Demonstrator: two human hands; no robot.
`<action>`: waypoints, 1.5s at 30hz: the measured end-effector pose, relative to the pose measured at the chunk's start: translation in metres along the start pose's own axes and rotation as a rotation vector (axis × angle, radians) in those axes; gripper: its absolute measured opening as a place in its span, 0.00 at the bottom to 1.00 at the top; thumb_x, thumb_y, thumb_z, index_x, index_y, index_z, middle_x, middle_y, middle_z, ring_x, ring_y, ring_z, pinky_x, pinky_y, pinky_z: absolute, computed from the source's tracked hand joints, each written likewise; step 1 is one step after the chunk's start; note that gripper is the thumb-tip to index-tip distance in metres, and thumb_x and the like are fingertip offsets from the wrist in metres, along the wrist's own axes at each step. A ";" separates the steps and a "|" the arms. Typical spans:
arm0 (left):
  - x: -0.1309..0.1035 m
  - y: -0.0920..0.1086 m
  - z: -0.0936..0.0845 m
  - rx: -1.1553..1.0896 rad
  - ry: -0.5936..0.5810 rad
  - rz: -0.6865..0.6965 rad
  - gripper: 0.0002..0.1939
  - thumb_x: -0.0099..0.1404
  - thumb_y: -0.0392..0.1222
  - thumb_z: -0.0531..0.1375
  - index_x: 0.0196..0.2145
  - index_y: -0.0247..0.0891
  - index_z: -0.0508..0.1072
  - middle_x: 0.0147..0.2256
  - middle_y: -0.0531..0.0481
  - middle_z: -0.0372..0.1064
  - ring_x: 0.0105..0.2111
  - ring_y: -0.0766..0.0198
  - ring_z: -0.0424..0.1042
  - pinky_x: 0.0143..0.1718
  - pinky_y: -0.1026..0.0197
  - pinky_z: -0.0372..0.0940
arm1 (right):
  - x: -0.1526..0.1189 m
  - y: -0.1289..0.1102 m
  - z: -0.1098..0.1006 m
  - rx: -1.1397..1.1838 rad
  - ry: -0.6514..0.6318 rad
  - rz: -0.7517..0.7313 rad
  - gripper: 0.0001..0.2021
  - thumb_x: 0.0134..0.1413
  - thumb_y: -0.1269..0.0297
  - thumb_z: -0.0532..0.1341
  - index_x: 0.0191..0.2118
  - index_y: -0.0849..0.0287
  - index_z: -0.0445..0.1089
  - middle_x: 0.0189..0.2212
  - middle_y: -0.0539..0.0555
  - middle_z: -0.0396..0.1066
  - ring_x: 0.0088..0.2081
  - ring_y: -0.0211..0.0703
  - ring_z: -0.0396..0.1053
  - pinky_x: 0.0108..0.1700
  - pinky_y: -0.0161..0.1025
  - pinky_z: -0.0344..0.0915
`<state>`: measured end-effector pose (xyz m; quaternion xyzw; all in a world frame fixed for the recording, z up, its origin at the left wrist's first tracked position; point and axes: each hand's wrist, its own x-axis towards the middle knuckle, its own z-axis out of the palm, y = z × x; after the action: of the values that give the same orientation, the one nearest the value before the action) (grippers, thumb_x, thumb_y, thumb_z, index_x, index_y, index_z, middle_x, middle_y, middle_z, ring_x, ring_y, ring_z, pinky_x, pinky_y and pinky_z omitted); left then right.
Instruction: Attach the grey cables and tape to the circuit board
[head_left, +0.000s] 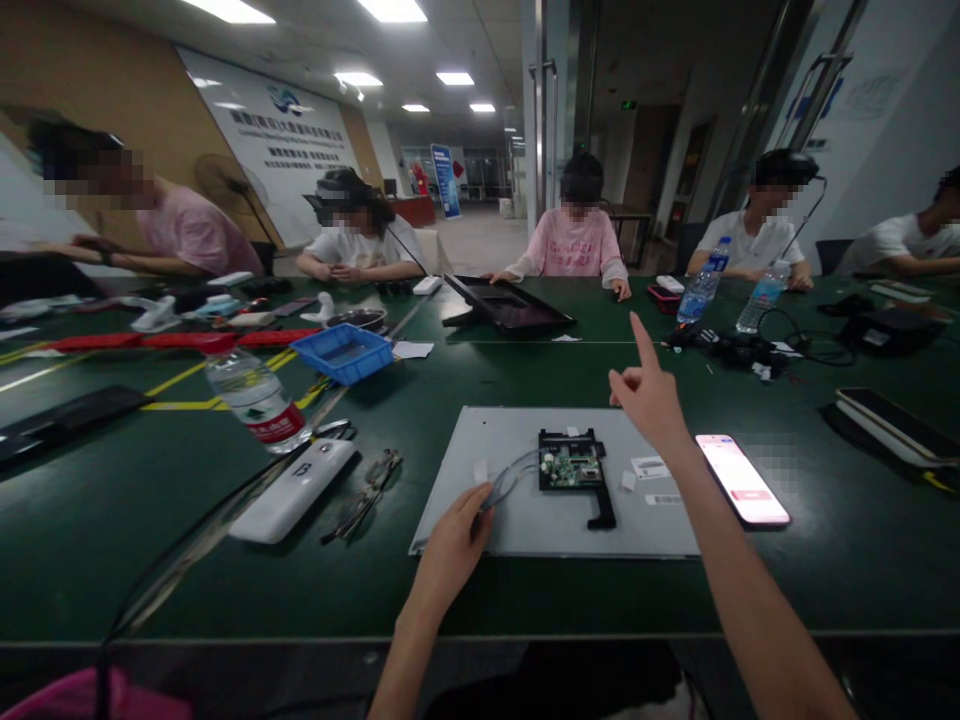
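A flat grey panel [517, 535] lies on the green table in front of me. On it rests a green circuit board [571, 466] in a black bracket [602, 510], with thin grey cables [510, 475] running to the left. My left hand [456, 535] is over the panel's left part, its thumb and fingers pinched on those cables. My right hand [649, 395] is raised above the panel's back right corner, index finger stretched out and the other fingers partly curled, with nothing visible in it. A lit phone [742, 480] lies right of the panel, beside my right forearm.
Left of the panel are glasses [364, 497], a white power bank [296, 490], a water bottle [255, 395] and a blue tray [345, 352]. A black frame [510, 303] stands across the table. Several people sit around it. More bottles [761, 297] and dark cables are at the right.
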<state>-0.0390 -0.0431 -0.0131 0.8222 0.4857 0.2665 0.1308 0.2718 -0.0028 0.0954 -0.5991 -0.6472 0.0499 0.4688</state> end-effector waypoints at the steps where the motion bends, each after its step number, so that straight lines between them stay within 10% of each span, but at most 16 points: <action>1: 0.000 0.000 0.000 0.002 -0.002 0.000 0.17 0.67 0.40 0.49 0.52 0.41 0.64 0.52 0.47 0.65 0.51 0.58 0.67 0.54 0.52 0.62 | 0.018 -0.006 0.000 0.013 -0.033 -0.013 0.34 0.55 0.66 0.53 0.65 0.62 0.39 0.18 0.45 0.68 0.20 0.37 0.64 0.31 0.37 0.64; 8: -0.001 -0.003 0.001 -0.018 0.013 0.008 0.18 0.68 0.40 0.47 0.53 0.40 0.64 0.53 0.48 0.65 0.52 0.58 0.66 0.55 0.52 0.60 | 0.056 -0.013 0.010 0.022 -0.021 0.010 0.34 0.51 0.69 0.55 0.63 0.66 0.45 0.16 0.44 0.67 0.19 0.36 0.64 0.32 0.35 0.62; 16: 0.001 -0.011 0.000 0.049 -0.033 -0.067 0.20 0.68 0.37 0.44 0.54 0.36 0.65 0.50 0.45 0.69 0.49 0.59 0.69 0.52 0.56 0.63 | -0.038 0.049 0.024 -0.128 -0.172 0.104 0.19 0.54 0.65 0.53 0.52 0.57 0.66 0.25 0.51 0.73 0.26 0.40 0.69 0.33 0.37 0.63; 23: 0.035 0.031 -0.002 0.343 0.145 0.071 0.19 0.66 0.30 0.46 0.54 0.31 0.62 0.48 0.39 0.68 0.48 0.56 0.68 0.51 0.54 0.62 | -0.096 0.103 0.029 0.013 -0.124 0.130 0.17 0.56 0.62 0.50 0.48 0.58 0.69 0.42 0.57 0.72 0.38 0.43 0.70 0.38 0.40 0.68; 32: 0.047 0.058 0.039 0.498 -0.066 0.199 0.21 0.63 0.25 0.48 0.54 0.33 0.60 0.49 0.40 0.68 0.48 0.56 0.68 0.50 0.54 0.60 | -0.108 0.095 0.026 -0.057 -0.251 0.050 0.15 0.56 0.67 0.51 0.45 0.57 0.70 0.44 0.55 0.70 0.45 0.44 0.67 0.49 0.44 0.64; 40: 0.046 0.055 0.026 0.395 0.005 0.065 0.25 0.70 0.39 0.47 0.62 0.31 0.47 0.44 0.40 0.72 0.42 0.57 0.72 0.50 0.53 0.61 | -0.110 0.097 0.028 -0.108 -0.273 0.002 0.14 0.57 0.67 0.50 0.46 0.57 0.69 0.44 0.56 0.71 0.47 0.46 0.66 0.50 0.46 0.62; 45: 0.052 0.043 0.022 0.394 0.017 0.063 0.17 0.68 0.34 0.46 0.53 0.33 0.63 0.50 0.42 0.68 0.49 0.57 0.67 0.52 0.54 0.59 | -0.108 0.078 0.031 -0.119 -0.263 -0.084 0.14 0.58 0.70 0.50 0.46 0.56 0.69 0.44 0.56 0.70 0.46 0.46 0.66 0.51 0.48 0.63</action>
<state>0.0249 -0.0185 0.0050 0.8444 0.5036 0.1770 -0.0450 0.2910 -0.0543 -0.0297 -0.5866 -0.7292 0.0698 0.3454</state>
